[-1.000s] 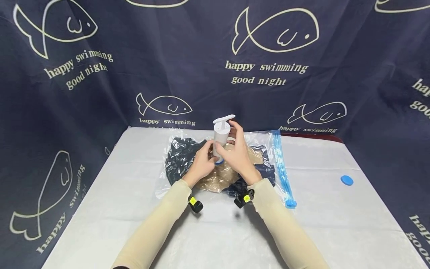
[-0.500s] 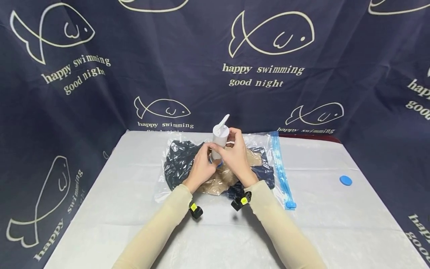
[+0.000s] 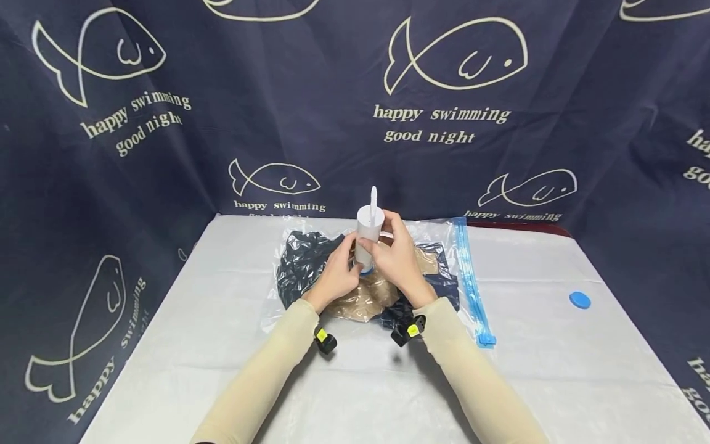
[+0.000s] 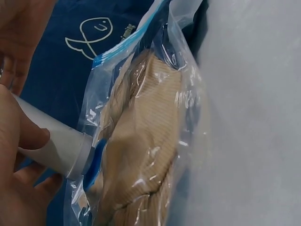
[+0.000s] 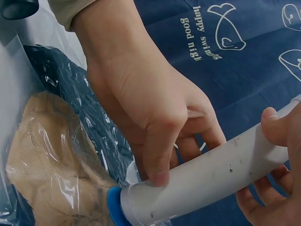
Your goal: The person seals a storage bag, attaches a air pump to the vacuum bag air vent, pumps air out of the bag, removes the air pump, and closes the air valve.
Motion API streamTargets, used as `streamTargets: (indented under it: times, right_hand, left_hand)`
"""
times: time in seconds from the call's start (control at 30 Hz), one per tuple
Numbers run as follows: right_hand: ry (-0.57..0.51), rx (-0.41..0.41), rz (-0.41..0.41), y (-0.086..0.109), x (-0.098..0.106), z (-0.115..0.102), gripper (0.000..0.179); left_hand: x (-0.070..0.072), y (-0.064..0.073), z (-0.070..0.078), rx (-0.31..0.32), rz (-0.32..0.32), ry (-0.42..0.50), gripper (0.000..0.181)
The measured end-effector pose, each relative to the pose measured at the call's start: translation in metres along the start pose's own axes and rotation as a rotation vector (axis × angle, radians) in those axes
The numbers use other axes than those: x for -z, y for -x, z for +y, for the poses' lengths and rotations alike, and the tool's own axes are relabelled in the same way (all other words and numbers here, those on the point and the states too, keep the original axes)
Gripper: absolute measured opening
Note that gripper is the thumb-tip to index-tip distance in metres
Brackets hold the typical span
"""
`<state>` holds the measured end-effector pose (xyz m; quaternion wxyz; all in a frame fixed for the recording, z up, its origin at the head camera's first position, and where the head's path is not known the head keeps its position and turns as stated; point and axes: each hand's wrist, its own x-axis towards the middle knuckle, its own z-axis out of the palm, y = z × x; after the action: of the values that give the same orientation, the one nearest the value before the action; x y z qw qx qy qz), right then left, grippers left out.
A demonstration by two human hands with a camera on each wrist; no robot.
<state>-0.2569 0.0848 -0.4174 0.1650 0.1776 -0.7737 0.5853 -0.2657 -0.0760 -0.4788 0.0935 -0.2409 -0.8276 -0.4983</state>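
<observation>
A white hand pump (image 3: pixel 368 237) stands nearly upright on a clear vacuum storage bag (image 3: pixel 272 308), its T-shaped handle seen edge-on from the head. Its lower end meets the bag's blue valve (image 5: pixel 114 205). Low on the barrel, my left hand (image 3: pixel 338 274) holds the pump with thumb and fingers. My right hand (image 3: pixel 400 259) grips it higher up, thumb across the front and fingers behind. Inside the bag lie folded clothes: a tan ribbed garment (image 4: pixel 150 108) under the pump and dark ones (image 3: pixel 302 262) to the sides.
A blue zip strip with a slider (image 3: pixel 468 277) runs along the bag's right edge. A round blue cap (image 3: pixel 580 300) lies apart on the white-covered table (image 3: pixel 344 401), toward the right. Behind hangs a navy curtain (image 3: pixel 310 92) printed with fish.
The pump's handle has turned about its upright axis, from broadside to edge-on. Both hands have shifted their grip slightly around the barrel. Bag and cap stay where they were.
</observation>
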Motion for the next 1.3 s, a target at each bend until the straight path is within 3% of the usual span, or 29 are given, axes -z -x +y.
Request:
streamTargets:
  times: [0.37, 0.83, 1.0, 1.17, 1.3]
  right_hand:
    - [-0.009, 0.021, -0.014, 0.0006, 0.0025, 0.0011, 0.064]
    - [0.006, 0.038, 0.092, 0.0017, -0.0014, -0.0021, 0.078]
    - [0.052, 0.037, 0.101, 0.0000, -0.0038, -0.0014, 0.077]
    - [0.081, 0.027, 0.090, -0.0016, -0.0046, -0.0009, 0.073]
    - [0.078, 0.029, 0.067, -0.0028, -0.0035, -0.0017, 0.070]
  left_hand:
    - [-0.0014, -0.0033, -0.0010, 0.011, 0.030, -0.017, 0.064]
    - [-0.0054, 0.0007, 0.0011, 0.021, 0.141, -0.054, 0.066]
    - [-0.0077, -0.0010, 0.0015, 0.020, 0.180, -0.151, 0.067]
    - [-0.0073, -0.0043, 0.0025, 0.017, 0.170, -0.210, 0.068]
    - [-0.0037, -0.0049, 0.0037, 0.016, 0.139, -0.191, 0.073]
